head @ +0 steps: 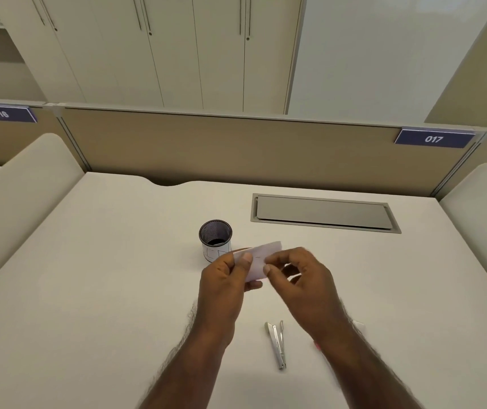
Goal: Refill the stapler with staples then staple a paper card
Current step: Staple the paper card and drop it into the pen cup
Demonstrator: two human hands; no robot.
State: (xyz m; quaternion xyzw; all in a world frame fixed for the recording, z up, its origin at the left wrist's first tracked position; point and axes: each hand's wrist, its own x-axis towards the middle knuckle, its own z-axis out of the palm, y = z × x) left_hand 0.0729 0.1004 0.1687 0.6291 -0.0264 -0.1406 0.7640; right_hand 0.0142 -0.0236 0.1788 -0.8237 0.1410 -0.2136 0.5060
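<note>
A small white paper card (261, 255) is held up above the white desk (103, 290), near its middle. My left hand (224, 284) grips the card's left side, thumb on its face. My right hand (301, 278) pinches the card's right edge between thumb and fingers. A thin mark like a staple shows on the card near my left thumb. The slim metal stapler (277, 343) lies on the desk closer to me, between my forearms, its two arms slightly apart. A small white thing and a pink bit (358, 324) peek out beside my right wrist; I cannot tell what they are.
A black mesh pen cup (215, 240) stands just behind the card, to the left. A grey cable hatch (325, 214) is set into the desk at the back right. Beige partitions with signs 016 and 017 close the far edge.
</note>
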